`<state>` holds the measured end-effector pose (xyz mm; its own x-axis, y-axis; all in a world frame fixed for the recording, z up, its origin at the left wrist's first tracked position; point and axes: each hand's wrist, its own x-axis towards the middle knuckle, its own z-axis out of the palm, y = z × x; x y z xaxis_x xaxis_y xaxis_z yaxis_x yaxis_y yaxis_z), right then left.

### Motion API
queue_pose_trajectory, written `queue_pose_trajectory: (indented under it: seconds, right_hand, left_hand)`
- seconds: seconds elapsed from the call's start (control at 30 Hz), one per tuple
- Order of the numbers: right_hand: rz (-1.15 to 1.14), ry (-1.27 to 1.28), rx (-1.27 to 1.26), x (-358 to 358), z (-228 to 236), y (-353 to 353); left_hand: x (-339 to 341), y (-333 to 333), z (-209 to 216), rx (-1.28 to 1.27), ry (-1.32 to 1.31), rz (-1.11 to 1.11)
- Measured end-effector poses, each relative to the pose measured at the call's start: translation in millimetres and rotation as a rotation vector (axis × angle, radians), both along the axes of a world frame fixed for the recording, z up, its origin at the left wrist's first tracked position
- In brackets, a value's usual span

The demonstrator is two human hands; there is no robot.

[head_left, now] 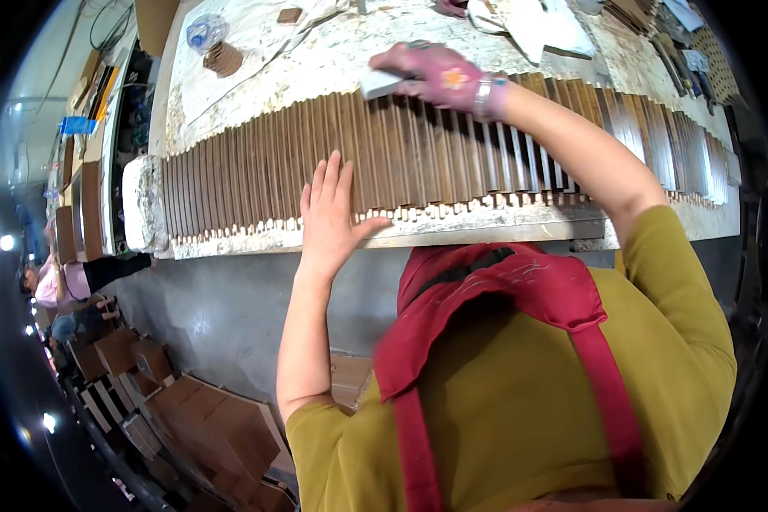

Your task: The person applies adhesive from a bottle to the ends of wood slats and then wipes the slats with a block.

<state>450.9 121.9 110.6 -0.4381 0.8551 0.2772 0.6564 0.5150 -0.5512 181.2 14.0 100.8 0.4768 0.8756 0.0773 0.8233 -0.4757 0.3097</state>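
Observation:
A long row of narrow dark brown wooden slats (247, 162), set side by side, runs across the worktable, with pale stubby ends along the near edge. My bare left hand (326, 220) lies on the slats near that edge, fingers stretched and thumb out to the right. My right hand (439, 77), in a pinkish-purple glove with a flower mark, grips a small grey block (379, 84) at the far ends of the slats. The block's underside is hidden, and so is whether it touches the wood.
A white-covered block (142, 200) sits at the row's left end. Beyond the slats are a clear plastic bottle (205, 32), a brown ridged piece (223, 59) and a white cloth (555, 32). Tools (681, 68) lie far right. Brown boxes (213, 431) stand on the floor; people (60, 286) are at left.

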Motion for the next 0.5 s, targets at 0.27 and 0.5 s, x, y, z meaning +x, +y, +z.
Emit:
queue_pose_trajectory:
  seconds: [0.27,0.5]
  right_hand:
    - [0.425,-0.334,0.036,32.6,2.1,-61.3]
    - [0.060,-0.339,-0.022,8.9,-21.2,5.1]
  left_hand:
    - [0.9,-8.2,-7.3,-0.063,0.119,0.059]
    - [31.1,-29.1,-23.9,0.006,0.181,0.172]
